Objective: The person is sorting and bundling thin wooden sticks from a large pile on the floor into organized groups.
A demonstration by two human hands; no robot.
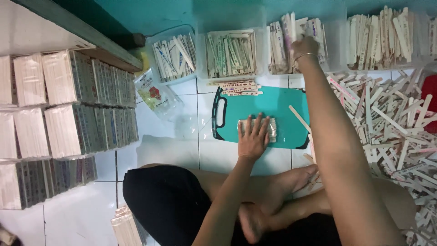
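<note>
1. We sit cross-legged on the white tiled floor (182,150) with a teal cutting board (277,107) laid flat just ahead of our legs. It appears to serve as a level, contrasting surface on which pale sticks can be squared up.

2. Our left hand (253,136) lies palm down on a small bundle of flat wooden sticks (272,129) in the middle of the board. The fingers (259,123) are released and spread, not clenched, pressing the bundle so the sticks lie side by side and do not slide. The bundle sits directly beneath the fingers, with only its right end showing past them.

3. Our right hand (305,48) is stretched far forward into the 3rd clear tub (334,41), the one crammed with upright sticks. We cannot tell whether its fingers grasp a stick, since only the back of the hand shows.

4. 4 clear tubs line the far wall side by side, apparently keeping sorted sticks apart and within arm's reach.

5. A loose heap of sticks (391,127) spreads over the floor on our right, near the board. A few single sticks (239,87) lie on the board's far edge.

6. Wrapped stacks of sticks (73,109) stand in tidy rows to our left, well apart from the board.
</note>
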